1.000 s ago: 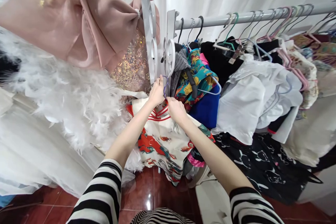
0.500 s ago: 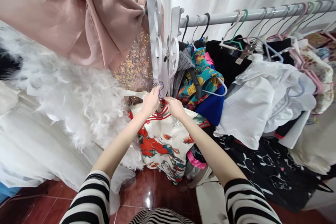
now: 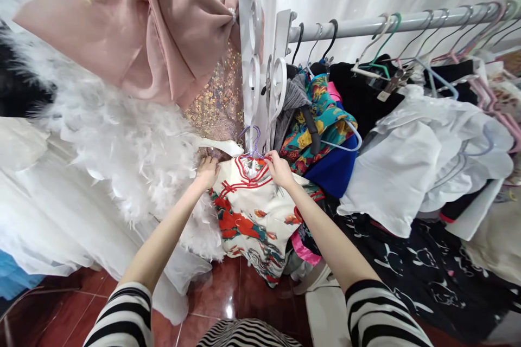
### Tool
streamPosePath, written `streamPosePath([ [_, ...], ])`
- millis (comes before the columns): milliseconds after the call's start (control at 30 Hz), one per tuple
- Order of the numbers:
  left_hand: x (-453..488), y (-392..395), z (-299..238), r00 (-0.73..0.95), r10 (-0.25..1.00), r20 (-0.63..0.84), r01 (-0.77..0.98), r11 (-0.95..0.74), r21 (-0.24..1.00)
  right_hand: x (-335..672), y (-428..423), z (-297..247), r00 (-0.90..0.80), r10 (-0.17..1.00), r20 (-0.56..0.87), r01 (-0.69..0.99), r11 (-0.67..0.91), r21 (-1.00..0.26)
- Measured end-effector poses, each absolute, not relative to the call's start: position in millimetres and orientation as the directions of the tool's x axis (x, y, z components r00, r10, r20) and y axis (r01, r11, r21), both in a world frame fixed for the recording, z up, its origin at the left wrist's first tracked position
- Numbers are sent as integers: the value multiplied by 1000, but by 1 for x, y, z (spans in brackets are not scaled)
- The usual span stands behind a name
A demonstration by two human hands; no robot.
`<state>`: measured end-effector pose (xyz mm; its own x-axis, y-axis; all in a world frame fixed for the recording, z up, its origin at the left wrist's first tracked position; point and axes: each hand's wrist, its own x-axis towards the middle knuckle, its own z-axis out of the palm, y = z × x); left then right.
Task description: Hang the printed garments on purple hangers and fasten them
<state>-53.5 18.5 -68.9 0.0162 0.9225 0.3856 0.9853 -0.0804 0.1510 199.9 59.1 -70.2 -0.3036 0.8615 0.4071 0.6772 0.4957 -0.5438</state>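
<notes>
A white cheongsam top with red piping and a red and green flower print hangs in front of me on a purple hanger. Its collar is spread around the hanger's neck. My right hand pinches the right side of the red-edged collar. At the top's left shoulder is my left hand, fingers curled over the edge of the cloth, close to the white feather trim. A cream hanger arm sticks out just above the left hand.
A pink bow dress with gold sequins hangs upper left. The white rack post stands behind the hanger. On the right, a rail bears several hangers and garments, including a teal floral piece. Red tiles cover the floor.
My left hand has let go of the purple hanger's hook and moved left and down to the top's shoulder. My right hand has shifted slightly right along the collar, and the neckline lies wider.
</notes>
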Motion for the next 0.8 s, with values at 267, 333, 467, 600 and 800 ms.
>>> streamPosePath([
  [267,-97,8,-88,-202,954,219,947,133,293,203,61,-63,-322,886,333,730,457,-508],
  [333,-107,4,-92,-195,949,248,940,109,324,202,59,-60,-322,894,310,750,441,-493],
  [467,-120,-6,-99,-140,948,285,954,52,296,192,52,-55,-221,935,276,845,325,-424],
  [600,-124,-12,-99,-141,971,191,962,89,257,179,46,-55,-104,958,267,902,204,-381],
  [800,-124,-11,-94,-180,983,-31,940,181,290,185,51,-56,-163,957,240,887,249,-390],
])
